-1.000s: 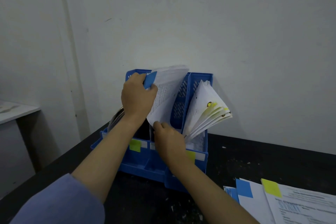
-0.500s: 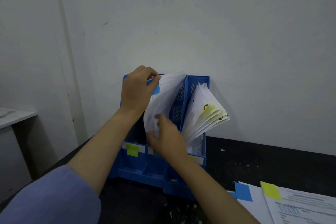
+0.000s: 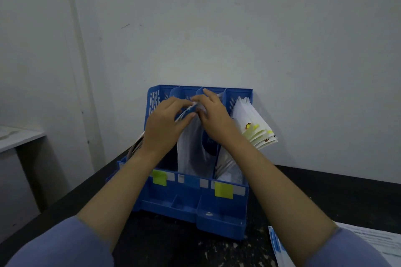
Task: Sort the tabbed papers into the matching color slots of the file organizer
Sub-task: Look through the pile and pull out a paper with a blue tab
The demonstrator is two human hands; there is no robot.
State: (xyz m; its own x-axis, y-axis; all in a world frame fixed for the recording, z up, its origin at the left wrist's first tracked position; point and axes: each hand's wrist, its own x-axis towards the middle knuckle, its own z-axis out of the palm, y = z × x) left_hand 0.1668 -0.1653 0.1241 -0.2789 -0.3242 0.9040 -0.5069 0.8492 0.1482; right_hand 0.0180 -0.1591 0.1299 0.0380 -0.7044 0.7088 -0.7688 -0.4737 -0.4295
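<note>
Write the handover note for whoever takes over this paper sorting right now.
Left hand pinches the blue-tabbed paper at its top; right hand rests open on the same paper.
The paper stands in the blue-labelled slot of the file organizer, not fully seated.
Done: yellow-tabbed papers lean out of the right slot.
Left: seat this paper, then sort the stack of papers on the table.
</note>
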